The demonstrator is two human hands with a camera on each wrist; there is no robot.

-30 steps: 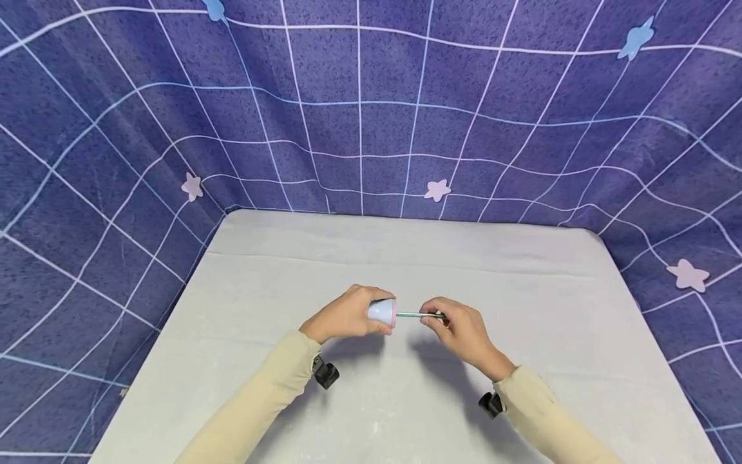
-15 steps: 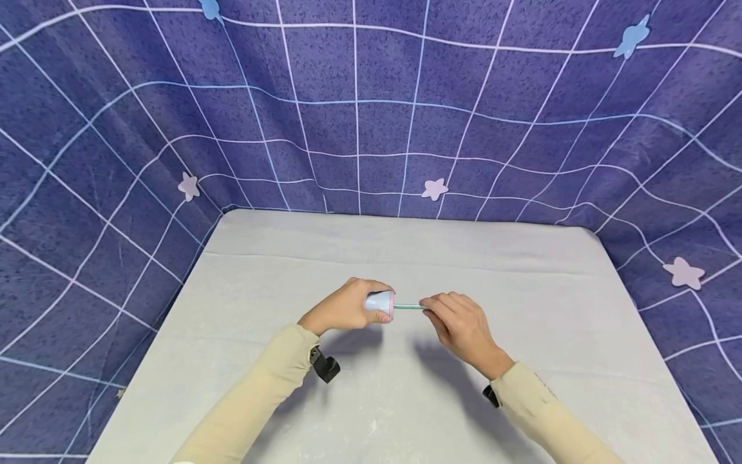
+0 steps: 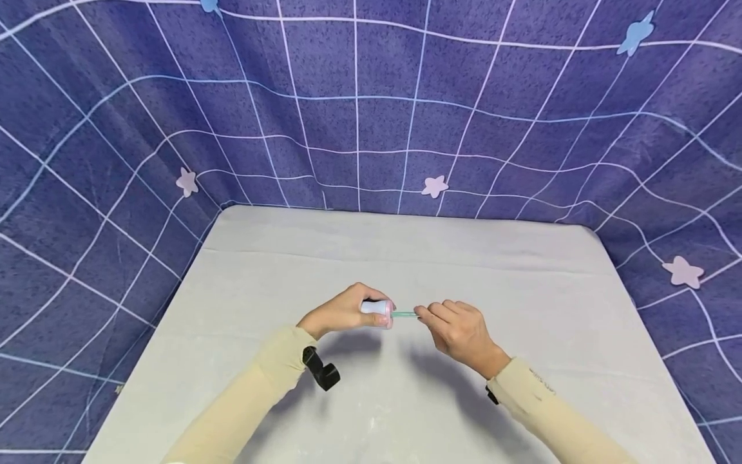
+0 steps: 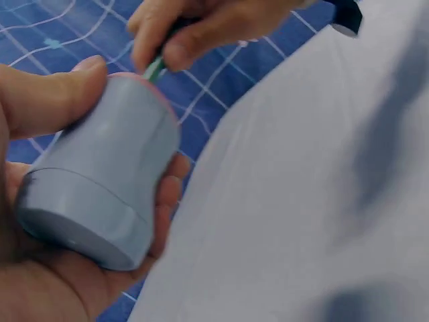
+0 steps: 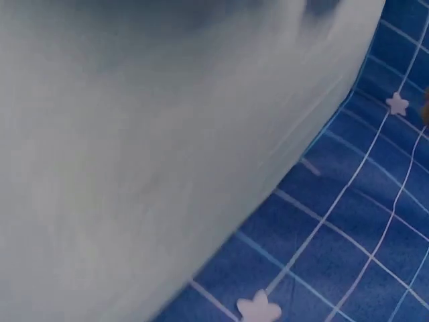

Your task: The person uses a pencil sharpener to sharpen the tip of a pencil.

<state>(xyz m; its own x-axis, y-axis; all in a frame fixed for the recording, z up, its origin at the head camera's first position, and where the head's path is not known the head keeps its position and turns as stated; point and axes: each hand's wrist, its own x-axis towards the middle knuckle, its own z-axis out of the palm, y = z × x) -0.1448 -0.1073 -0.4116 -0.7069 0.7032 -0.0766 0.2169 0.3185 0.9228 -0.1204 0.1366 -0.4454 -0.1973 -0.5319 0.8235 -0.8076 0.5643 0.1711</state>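
My left hand [image 3: 336,314] grips a light blue pencil sharpener [image 4: 110,157], which has a narrowed middle and a pink end. The sharpener lies on its side above the table, pink end facing right. A green pencil [image 3: 404,314] runs from that pink end to my right hand [image 3: 456,327], whose fingers pinch it. The pencil's far end is hidden inside the right hand. In the left wrist view, the thumb [image 4: 64,94] presses along the sharpener's side while the other fingers wrap behind it. The right wrist view shows almost nothing of the hand.
A white-covered table [image 3: 371,251] spreads under both hands, and their shadows fall on it. Purple-blue curtains [image 3: 324,116] with grid lines and stars stand behind and beside it. A black camera mount [image 3: 322,370] hangs at the left wrist.
My right hand has turned round the pencil, knuckles now upward, and covers the pencil's far end. The left hand has rolled the sharpener slightly, its thumb now across the front.
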